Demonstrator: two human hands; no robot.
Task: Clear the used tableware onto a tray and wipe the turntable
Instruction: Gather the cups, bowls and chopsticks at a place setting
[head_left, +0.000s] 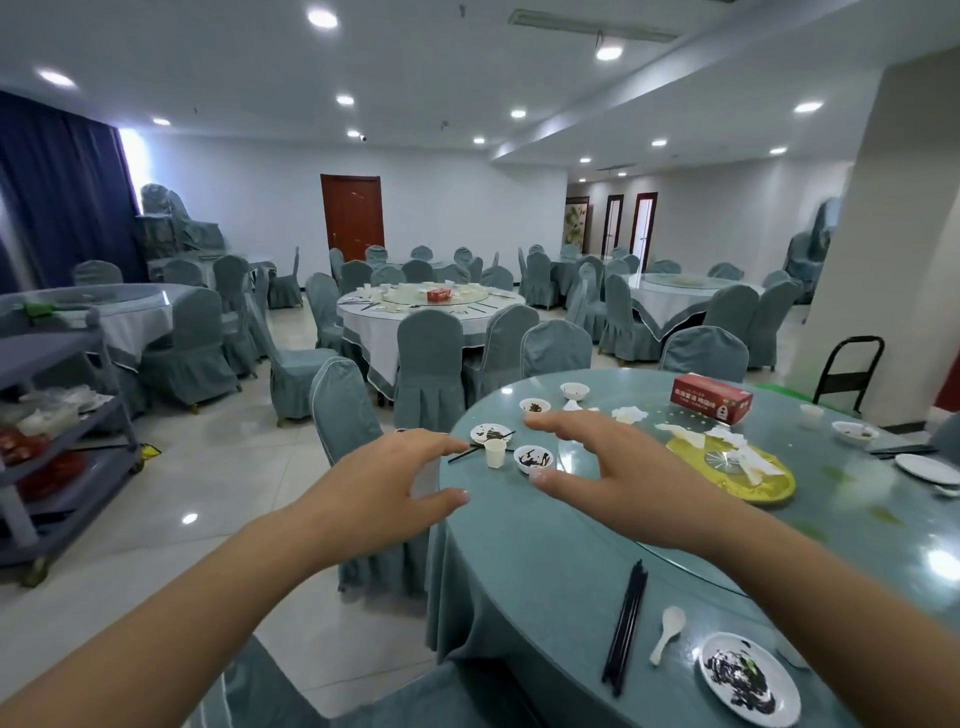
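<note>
Soiled bowl (534, 458) — dark scraps inside — beside empty paper cup (495, 453)

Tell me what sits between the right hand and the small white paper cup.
Nothing visible: the right hand hovers open just right of the small white paper cup; only a soiled white bowl sits beside its thumb.

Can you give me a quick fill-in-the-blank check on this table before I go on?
1. Both hands, left and right, hold ____.
2. The paper cup stands between a dirty plate and a dirty ____.
3. The tissue box is ____ in colour.
4. Beside the black chopsticks lies a white ____.

Missing words: nothing; bowl; red; spoon
</note>
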